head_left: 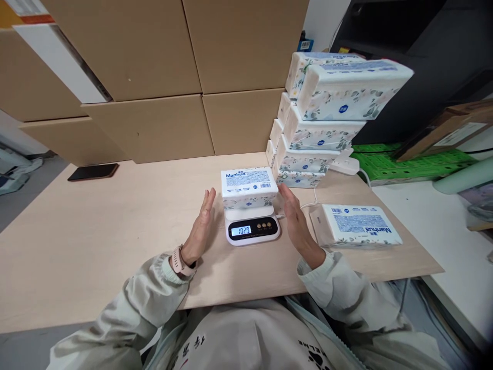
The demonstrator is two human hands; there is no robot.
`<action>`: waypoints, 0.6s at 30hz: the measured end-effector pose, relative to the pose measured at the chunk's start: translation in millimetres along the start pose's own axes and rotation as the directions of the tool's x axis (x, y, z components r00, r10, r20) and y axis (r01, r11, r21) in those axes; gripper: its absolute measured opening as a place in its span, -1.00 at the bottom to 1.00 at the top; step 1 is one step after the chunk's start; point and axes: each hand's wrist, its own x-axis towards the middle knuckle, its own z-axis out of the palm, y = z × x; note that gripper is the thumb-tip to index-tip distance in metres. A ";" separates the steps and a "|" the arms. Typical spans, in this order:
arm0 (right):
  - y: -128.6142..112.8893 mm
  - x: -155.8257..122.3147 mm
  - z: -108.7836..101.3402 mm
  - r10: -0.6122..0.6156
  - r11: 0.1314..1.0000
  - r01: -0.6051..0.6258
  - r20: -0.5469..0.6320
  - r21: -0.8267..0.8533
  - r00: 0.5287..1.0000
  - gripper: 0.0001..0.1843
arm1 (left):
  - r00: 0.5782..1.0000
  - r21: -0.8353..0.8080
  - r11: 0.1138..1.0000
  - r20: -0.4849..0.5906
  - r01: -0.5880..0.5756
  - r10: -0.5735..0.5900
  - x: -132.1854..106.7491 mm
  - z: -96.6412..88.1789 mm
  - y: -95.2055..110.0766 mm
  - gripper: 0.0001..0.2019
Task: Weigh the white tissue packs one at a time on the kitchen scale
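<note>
A white digital scale stands on the wooden table, its lit display reading what looks like 102.9. On its platform lies a tissue pack with blue "Manhua" lettering. My left hand is just left of the pack, flat and upright, apart from it. My right hand is held likewise at the pack's right side, fingers stretched out; its fingertips come close to the pack, and I cannot tell whether they touch. Another tissue pack lies flat on the table to the right of my right hand.
A tall stack of tissue packs stands at the back right. Cardboard boxes line the table's far edge. A phone lies at the far left. Beyond the table's right side are a green crate and a white surface.
</note>
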 end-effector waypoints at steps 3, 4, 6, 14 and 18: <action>-8.2 8.6 7.3 0.058 0.998 -0.058 -0.010 0.037 0.998 -0.23 | 1.000 -0.022 1.000 -0.011 0.000 0.000 10.5 5.4 0.9 -0.34; -11.8 11.3 10.3 0.073 0.996 -0.073 0.000 0.054 0.997 -0.21 | 1.000 -0.025 1.000 -0.005 -0.003 0.003 14.5 8.2 2.5 -0.34; -19.6 12.9 15.2 0.072 0.994 -0.075 0.043 0.080 0.996 -0.22 | 1.000 -0.043 0.999 0.028 -0.011 0.012 20.4 15.3 10.1 -0.35; -59.2 -35.4 -32.1 -0.251 0.963 0.269 -0.423 -0.018 0.871 -0.46 | 0.910 -0.125 0.958 0.302 -0.259 0.285 0.3 63.3 102.7 -0.31; -70.4 -40.8 -86.9 -0.405 0.889 0.415 -0.750 -0.191 0.523 -0.70 | 0.760 -0.201 0.913 0.506 -0.356 0.407 12.3 127.7 129.0 -0.24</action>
